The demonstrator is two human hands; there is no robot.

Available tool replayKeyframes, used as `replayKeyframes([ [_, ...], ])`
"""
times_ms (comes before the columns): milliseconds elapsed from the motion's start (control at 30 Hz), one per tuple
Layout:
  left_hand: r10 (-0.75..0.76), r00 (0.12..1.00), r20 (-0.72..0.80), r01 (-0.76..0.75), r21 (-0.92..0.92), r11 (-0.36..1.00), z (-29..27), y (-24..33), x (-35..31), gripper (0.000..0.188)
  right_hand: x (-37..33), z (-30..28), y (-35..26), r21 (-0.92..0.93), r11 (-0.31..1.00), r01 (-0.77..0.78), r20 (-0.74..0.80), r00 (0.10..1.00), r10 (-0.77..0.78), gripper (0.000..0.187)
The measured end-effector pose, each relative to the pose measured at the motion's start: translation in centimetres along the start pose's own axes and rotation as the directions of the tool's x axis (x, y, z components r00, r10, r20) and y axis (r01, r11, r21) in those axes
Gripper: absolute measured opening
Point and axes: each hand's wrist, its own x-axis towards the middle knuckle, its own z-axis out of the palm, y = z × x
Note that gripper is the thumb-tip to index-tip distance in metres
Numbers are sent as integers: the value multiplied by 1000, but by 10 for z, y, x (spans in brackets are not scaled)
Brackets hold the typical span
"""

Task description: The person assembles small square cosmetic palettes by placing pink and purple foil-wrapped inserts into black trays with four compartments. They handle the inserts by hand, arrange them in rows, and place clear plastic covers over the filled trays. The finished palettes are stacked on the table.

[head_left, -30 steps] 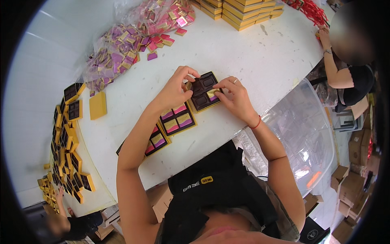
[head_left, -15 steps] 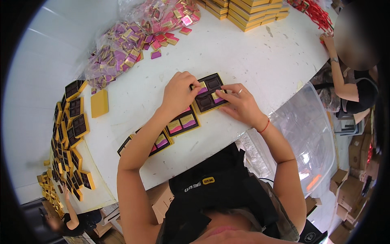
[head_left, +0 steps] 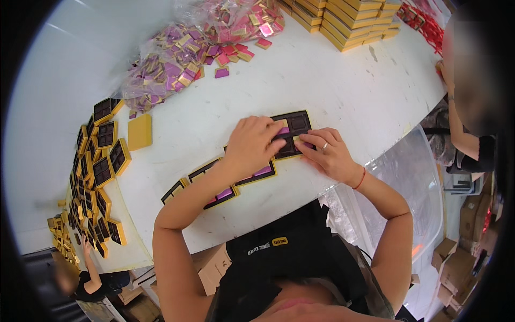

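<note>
Between my hands a black tray with gold edges (head_left: 298, 121) lies flat on the table. It has square compartments. One holds a small purple-and-gold wrapped piece (head_left: 284, 127). My left hand (head_left: 251, 144) reaches over the tray's left side, thumb and fingers apart, fingertips beside that piece. At the lower right compartment, my right hand (head_left: 331, 156) pinches another purple-and-gold piece (head_left: 307, 144), mostly covered by its fingers. Just left of this tray sits a filled tray (head_left: 266, 174), partly under my left hand. A further tray (head_left: 217, 194) is partly behind my left forearm.
Clear bags of purple and pink wrapped pieces (head_left: 177, 61) lie at the far left, some spilled. A yellow lid (head_left: 140, 132) is near many stacked trays (head_left: 103, 172). Gold boxes (head_left: 354, 24) are piled at the back. Two other people work at the left and right edges.
The view has shifted, so the table's things appear further right and lower. My left thumb and fingers have parted from their pinch at the upper piece. My right hand stays on the lower piece.
</note>
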Motion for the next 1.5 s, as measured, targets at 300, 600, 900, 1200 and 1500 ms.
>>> replayKeyframes([
  [300,-517,796,-315,564,73,823,6,-187,109,33,173,67,107,447,816,-366,-23,907,420,22],
  [600,-664,746,48,395,-835,383,-26,-169,84,29,217,127,153,258,898,-356,211,928,307,31],
  [900,-434,861,264,406,-872,274,-49,-32,23,29,103,26,80,729,346,-591,331,747,576,23],
  [1200,-440,876,199,380,-845,375,-2,14,-2,10,43,1,21,664,501,-555,148,754,640,28],
  [1500,-465,885,25,315,-768,558,13,25,-17,10,31,18,24,589,657,-471,5,815,579,12],
])
